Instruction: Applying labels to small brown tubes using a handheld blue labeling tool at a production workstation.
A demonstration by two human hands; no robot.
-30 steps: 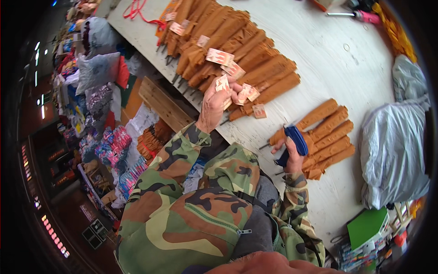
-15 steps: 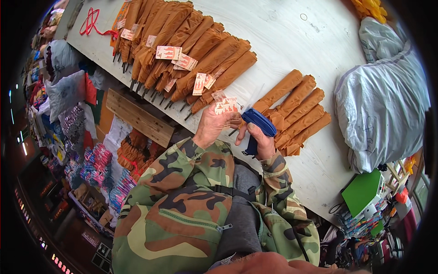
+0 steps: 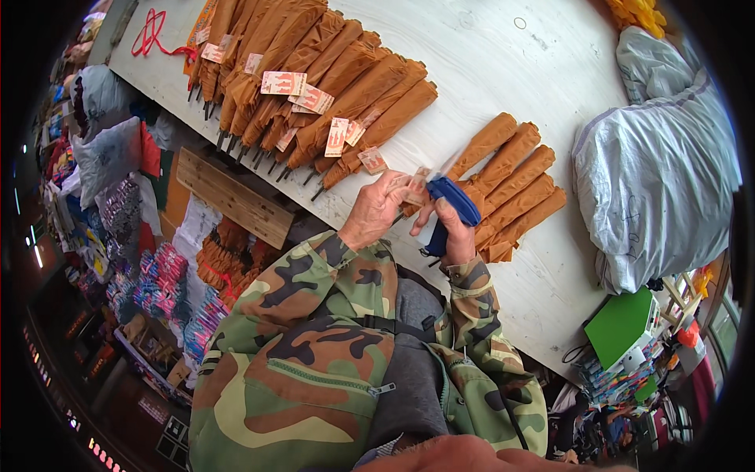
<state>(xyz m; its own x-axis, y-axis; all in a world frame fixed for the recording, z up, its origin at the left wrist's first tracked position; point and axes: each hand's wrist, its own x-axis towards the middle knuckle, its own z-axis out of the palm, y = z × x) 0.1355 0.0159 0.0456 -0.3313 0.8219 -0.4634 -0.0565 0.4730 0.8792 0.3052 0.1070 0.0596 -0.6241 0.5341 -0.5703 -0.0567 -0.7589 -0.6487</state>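
Note:
In my right hand is a blue tagging gun, gripped with the thumb along its side. My left hand pinches a small printed paper tag beside the front of the gun. Fingers partly cover the tag. Beyond the gun, several brown rolled umbrellas lie side by side on the table. One end of this group is hidden behind my right hand and the gun. To the left lies a larger row of brown umbrellas, many bearing orange-and-white tags.
A big white sack fills the table's right side. Red ribbon lies at the far left of the pale table. Below its left edge are a wooden bench and heaped goods. A green-topped box stands at lower right.
My left hand has tilted the tag in closer to the tagging gun, so less of it shows. Another tag now lies by the nearest umbrella of the left row. The view has shifted slightly.

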